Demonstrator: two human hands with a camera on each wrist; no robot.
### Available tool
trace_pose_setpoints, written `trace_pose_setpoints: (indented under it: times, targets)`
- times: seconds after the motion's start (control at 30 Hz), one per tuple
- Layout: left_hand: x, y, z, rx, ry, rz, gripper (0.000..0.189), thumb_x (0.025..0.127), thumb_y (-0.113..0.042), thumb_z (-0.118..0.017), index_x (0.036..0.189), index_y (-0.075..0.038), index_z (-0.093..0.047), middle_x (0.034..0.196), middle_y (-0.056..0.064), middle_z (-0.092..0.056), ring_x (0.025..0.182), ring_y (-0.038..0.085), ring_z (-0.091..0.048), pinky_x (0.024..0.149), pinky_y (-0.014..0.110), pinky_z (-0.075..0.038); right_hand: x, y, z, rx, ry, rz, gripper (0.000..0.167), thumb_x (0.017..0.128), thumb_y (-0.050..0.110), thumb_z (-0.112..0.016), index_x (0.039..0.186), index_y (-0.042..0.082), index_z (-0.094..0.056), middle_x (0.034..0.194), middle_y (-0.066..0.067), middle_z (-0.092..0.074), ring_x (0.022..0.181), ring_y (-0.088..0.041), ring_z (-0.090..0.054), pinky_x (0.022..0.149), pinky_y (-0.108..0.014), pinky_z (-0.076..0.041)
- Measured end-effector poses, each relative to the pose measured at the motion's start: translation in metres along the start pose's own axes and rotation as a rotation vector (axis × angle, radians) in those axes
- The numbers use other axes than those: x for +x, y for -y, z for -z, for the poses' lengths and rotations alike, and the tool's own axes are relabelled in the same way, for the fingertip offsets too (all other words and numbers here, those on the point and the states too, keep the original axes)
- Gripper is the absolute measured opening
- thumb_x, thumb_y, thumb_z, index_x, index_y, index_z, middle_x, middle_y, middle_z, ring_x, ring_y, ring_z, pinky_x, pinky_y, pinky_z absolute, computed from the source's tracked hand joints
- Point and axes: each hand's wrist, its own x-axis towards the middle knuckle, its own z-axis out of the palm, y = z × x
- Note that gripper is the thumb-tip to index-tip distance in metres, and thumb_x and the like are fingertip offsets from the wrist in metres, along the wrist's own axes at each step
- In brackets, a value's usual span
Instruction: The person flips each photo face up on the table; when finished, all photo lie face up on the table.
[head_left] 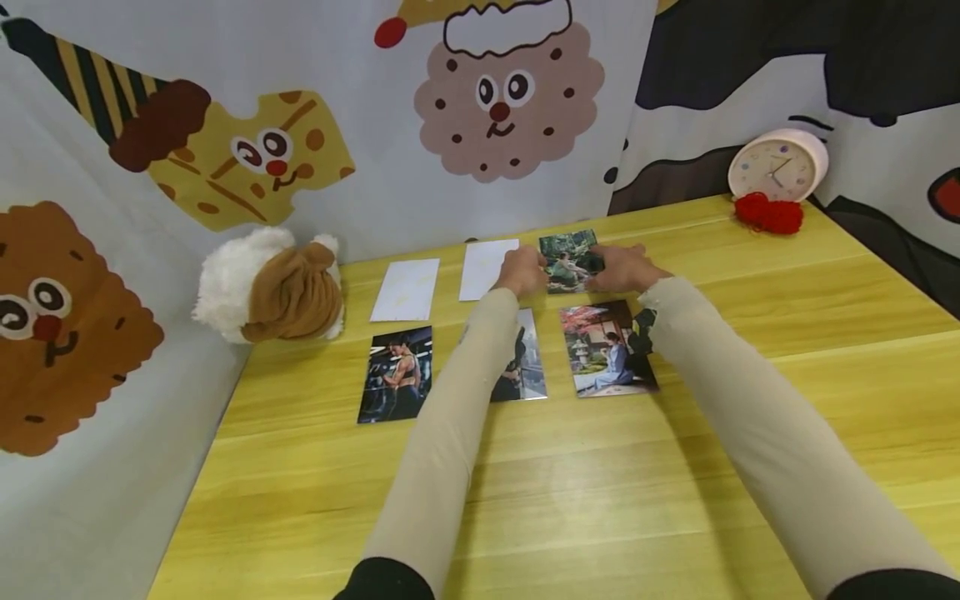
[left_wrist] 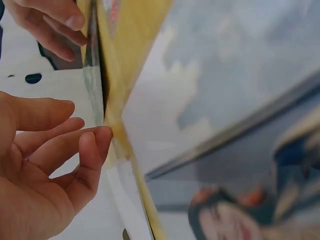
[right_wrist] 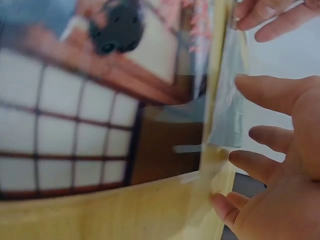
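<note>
I see a round pink clock (head_left: 776, 167) standing on a yellow wood-grain table (head_left: 600, 500), a tangle of red yarn (head_left: 768, 215) just in front of it. Well to the left of the clock sits a fluffy white-and-brown plush toy (head_left: 270, 287); behind the clock hangs a cartoon-printed cloth backdrop (head_left: 382, 108).

Shows a yellow table (head_left: 570, 500). Bears in the far row, left to right, a white card (head_left: 405, 290), another white card (head_left: 484, 268) and a green photo (head_left: 566, 246); in the near row, a gym photo (head_left: 396, 375), a city photo (head_left: 532, 358) and a garden photo (head_left: 607, 350). Carries a plush (head_left: 276, 287) at far left, a clock (head_left: 774, 165) at far right, with red yarn (head_left: 768, 214) before it.
</note>
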Motion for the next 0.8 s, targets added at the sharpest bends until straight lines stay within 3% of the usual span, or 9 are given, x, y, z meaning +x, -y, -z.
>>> trace_pose_setpoints:
  times: [0.17,0.4,0.5,0.6,0.8]
  targets:
    - [-0.005,0.018,0.015,-0.114,-0.02,-0.03,0.04,0.101,-0.012,-0.057,0.141,-0.008,-0.059,0.143,0.009,-0.061,0.131,0.026,-0.057,0.105,0.038,-0.051,-0.002,0.0,0.004,0.068,-0.063,0.057,0.076,0.099,0.027,-0.06,0.16,0.004,-0.021,0.151,-0.03,-0.045,0.142,-0.057,-0.019,0.114,-0.068,-0.021]
    - [-0.022,0.066,0.044,-0.397,-0.065,-0.014,0.037,0.101,-0.015,-0.058,0.136,-0.006,-0.062,0.135,0.014,-0.065,0.123,0.029,-0.063,0.102,0.042,-0.053,-0.006,0.01,0.005,0.108,-0.09,0.125,0.071,0.1,0.025,-0.058,0.158,0.001,-0.025,0.161,-0.029,-0.028,0.147,-0.053,-0.018,0.12,-0.067,-0.009]
    - [-0.032,0.088,0.055,-0.445,-0.103,-0.007,0.036,0.103,-0.017,-0.056,0.137,-0.006,-0.06,0.139,0.014,-0.062,0.129,0.029,-0.059,0.105,0.042,-0.051,-0.007,0.017,0.0,0.135,-0.11,0.157,0.066,0.101,0.024,-0.057,0.156,0.0,-0.029,0.16,-0.028,-0.031,0.149,-0.049,-0.021,0.122,-0.065,-0.013]
    - [-0.04,0.107,0.063,-0.43,-0.115,0.039,0.038,0.104,-0.019,-0.053,0.14,-0.008,-0.057,0.143,0.012,-0.058,0.133,0.028,-0.055,0.109,0.044,-0.048,-0.006,0.026,-0.007,0.179,-0.131,0.176,0.061,0.102,0.024,-0.056,0.154,0.0,-0.035,0.157,-0.027,-0.038,0.146,-0.046,-0.031,0.119,-0.062,-0.028]
    - [-0.045,0.124,0.069,-0.447,-0.073,0.11,0.043,0.102,-0.019,-0.05,0.142,-0.004,-0.054,0.14,0.017,-0.058,0.125,0.033,-0.059,0.106,0.047,-0.049,0.003,0.045,-0.027,0.292,-0.112,0.225,0.055,0.102,0.024,-0.056,0.15,0.003,-0.041,0.149,-0.025,-0.047,0.134,-0.042,-0.048,0.107,-0.058,-0.045]
